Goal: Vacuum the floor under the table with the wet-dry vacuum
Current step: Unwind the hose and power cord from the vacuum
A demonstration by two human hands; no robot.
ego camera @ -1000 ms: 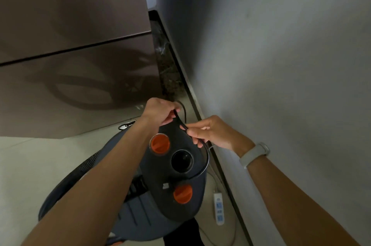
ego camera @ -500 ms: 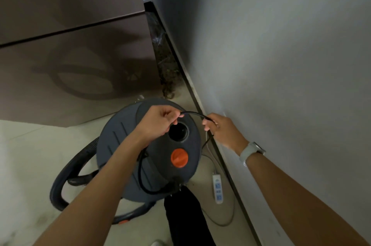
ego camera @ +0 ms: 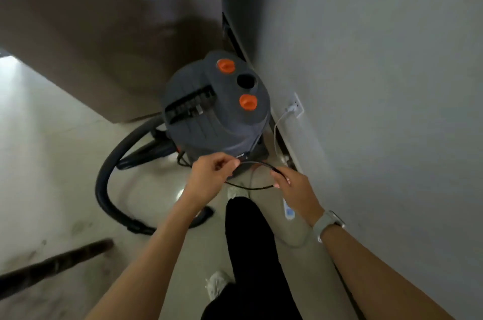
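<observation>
Unwinding stage, by the look of it; no suction yet.

Left hand [ego camera: 213,176]: fingers curled, pinching the black power cord [ego camera: 254,163] between thumb and forefinger. Right hand [ego camera: 288,184]: likewise closed on the same cord, a little farther along. Short arc of cord stretched between the two, a second loop sagging below. Held apart that way most likely to pay out slack and keep the cord from tangling before plugging in.

Wet-dry vacuum [ego camera: 217,110]: upright on the floor, tucked into the corner just beside the grey wall [ego camera: 379,84] and a dark brown cabinet front [ego camera: 104,32]. Grey drum, lid on, two orange knobs [ego camera: 247,102] and an open round port between them. Contents of the drum hidden; impossible to tell whether full or empty. Black hose [ego camera: 104,176] curving out from the base across the floor, lying loose, gripped by nothing.

White wall socket [ego camera: 296,106] near the vacuum, already taken by a white plug and lead. White power strip [ego camera: 288,211] on the floor by the skirting, partly behind the right wrist, probably the intended outlet.

No table in sight. Dark furry shape at lower left, unclear.
</observation>
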